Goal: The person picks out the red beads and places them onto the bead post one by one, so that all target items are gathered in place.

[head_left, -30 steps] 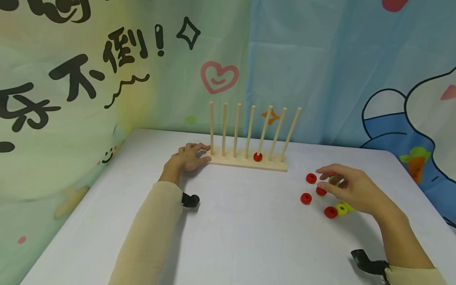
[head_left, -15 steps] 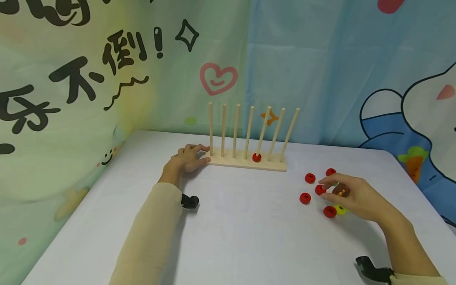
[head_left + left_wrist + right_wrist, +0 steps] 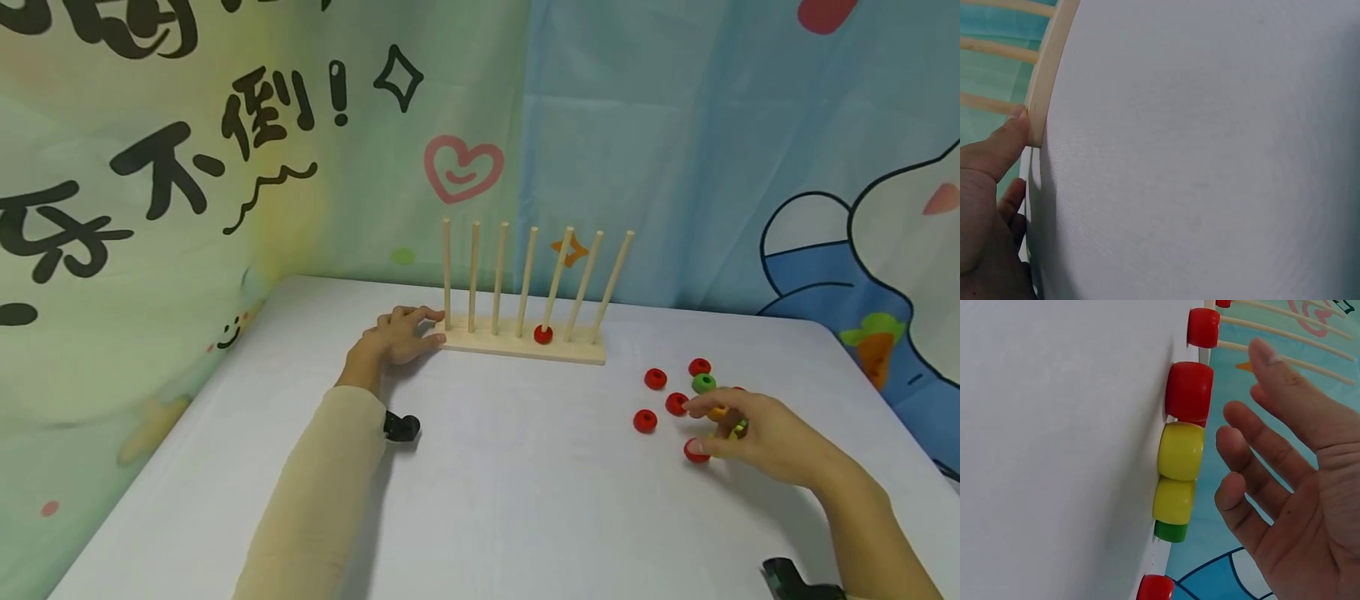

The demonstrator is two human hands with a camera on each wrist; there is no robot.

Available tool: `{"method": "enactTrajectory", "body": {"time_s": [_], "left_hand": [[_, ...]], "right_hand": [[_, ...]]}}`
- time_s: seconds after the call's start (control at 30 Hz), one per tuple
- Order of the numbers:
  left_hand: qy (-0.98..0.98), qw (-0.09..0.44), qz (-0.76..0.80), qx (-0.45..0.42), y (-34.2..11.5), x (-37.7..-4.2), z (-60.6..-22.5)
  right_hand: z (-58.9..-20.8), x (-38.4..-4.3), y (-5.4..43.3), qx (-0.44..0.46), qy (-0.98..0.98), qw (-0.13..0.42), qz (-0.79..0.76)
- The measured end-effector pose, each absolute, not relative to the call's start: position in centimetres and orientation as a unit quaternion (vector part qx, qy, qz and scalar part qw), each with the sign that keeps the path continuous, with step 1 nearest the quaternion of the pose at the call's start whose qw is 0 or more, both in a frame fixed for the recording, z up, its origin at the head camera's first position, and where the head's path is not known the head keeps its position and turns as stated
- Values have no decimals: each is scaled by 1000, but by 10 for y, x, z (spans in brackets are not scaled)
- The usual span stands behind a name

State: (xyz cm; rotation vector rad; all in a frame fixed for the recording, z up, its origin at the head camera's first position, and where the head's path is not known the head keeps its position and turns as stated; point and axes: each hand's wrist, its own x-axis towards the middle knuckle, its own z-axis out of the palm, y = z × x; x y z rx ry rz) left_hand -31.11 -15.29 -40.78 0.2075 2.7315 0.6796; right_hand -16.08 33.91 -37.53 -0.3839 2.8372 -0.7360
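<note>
A pale wooden rack (image 3: 487,340) with a row of upright pegs stands at the back of the table. One red bead (image 3: 543,335) sits at the bottom of a peg right of the middle. My left hand (image 3: 401,337) holds the rack's left end between thumb and index finger; its thumb (image 3: 1007,140) lies against the base in the left wrist view. Above the loose beads, my right hand (image 3: 776,433) hovers with loosely bent fingers and nothing in its grasp. Its thumb overlaps a red bead (image 3: 697,454) in the head view. Two yellow beads (image 3: 1180,451) show beside the fingers.
More red beads (image 3: 656,379) lie scattered at the right, with a green bead (image 3: 703,383) among them. My right hand partly covers several others. A white cloth (image 3: 510,483) covers the table, and a printed curtain (image 3: 622,150) hangs behind.
My right hand has moved toward the front of the table and slightly right over the beads, uncovering the green bead and a red one. The left hand stays at the rack.
</note>
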Motion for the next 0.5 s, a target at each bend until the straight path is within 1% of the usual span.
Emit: {"method": "enactTrajectory", "body": {"time_s": [0.27,0.5], "left_hand": [[959,153,227,71,-155,-308,-404],[956,154,238,80,-154,-308,-405]], "right_hand": [[-379,-158,341,-133,950,115,-258],[-381,-152,341,-115,955,134,-238]]}}
